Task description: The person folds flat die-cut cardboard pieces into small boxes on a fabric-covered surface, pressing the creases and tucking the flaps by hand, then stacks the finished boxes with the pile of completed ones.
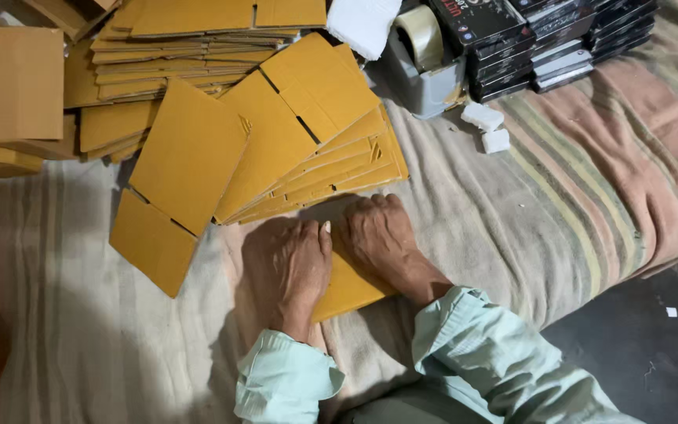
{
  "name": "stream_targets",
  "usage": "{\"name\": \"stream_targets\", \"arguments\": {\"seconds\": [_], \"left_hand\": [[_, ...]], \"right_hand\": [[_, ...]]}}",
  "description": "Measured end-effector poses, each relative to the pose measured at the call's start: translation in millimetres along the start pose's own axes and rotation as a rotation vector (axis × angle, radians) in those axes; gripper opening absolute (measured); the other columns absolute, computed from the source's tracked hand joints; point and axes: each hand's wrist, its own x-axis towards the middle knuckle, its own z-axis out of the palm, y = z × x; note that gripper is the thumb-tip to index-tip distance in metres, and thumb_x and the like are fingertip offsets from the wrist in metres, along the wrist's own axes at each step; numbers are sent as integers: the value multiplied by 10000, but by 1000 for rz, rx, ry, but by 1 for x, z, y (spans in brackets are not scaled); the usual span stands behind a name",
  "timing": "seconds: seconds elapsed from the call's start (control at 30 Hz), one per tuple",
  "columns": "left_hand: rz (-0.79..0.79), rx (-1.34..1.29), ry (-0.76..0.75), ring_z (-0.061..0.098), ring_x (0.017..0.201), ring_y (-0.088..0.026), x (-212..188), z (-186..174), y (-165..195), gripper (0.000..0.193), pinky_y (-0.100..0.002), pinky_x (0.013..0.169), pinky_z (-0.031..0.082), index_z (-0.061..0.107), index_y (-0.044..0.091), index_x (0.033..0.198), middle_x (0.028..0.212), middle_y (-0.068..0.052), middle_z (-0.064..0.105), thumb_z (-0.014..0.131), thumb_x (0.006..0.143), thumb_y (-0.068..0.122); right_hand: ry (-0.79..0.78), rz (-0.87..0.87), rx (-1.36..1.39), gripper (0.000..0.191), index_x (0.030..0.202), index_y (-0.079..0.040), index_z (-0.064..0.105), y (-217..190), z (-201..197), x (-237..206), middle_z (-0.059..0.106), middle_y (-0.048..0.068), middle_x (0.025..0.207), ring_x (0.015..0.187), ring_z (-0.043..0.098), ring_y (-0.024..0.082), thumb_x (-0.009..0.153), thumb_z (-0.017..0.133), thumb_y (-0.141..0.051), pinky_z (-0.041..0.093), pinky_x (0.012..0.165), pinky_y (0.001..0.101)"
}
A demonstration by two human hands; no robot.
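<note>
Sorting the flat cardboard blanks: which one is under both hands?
The blank nearest the person, pressed flat under left hand and right hand; the others lie untouched.

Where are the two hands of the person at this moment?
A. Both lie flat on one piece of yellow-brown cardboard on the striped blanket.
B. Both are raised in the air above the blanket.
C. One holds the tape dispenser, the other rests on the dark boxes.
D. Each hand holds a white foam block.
A. The left hand and the right hand both press palm-down, side by side, on a flat cardboard piece that lies on the striped blanket.
</note>
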Motion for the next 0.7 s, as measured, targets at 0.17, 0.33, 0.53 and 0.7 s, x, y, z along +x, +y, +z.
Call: {"name": "stream_targets", "arguments": {"seconds": [0.17,0.33,0.53,0.7], "left_hand": [[73,29,88,628,991,-418,-4,2,-5,271,-571,895,453,637,44,978,969,-207,682,462,1023,247],[71,-45,-2,627,993,-414,-7,3,-6,237,-551,901,465,608,31,1037,976,-213,674,467,1010,219],[65,18,73,628,979,-408,-4,6,-4,305,-569,918,448,625,48,947,968,-207,680,456,1040,286],[135,80,79,632,972,-395,-5,1,-6,309,-571,912,450,638,54,948,980,-194,681,437,1029,275]], "right_hand": [[-17,-122,139,226,844,-115,720,0,-2,3,698,137,866,833,660,335,894,628,-315,484,760,461],[56,-201,138,232,896,-66,706,-2,-7,-1,695,139,889,885,664,327,887,609,-276,480,776,448],[-30,-11,12,280,865,-74,696,-3,-3,3,685,151,857,845,652,332,953,603,-322,473,788,451],[78,-134,84,309,881,-35,690,-3,-5,-3,677,159,847,834,647,329,892,627,-337,469,771,433]]}}
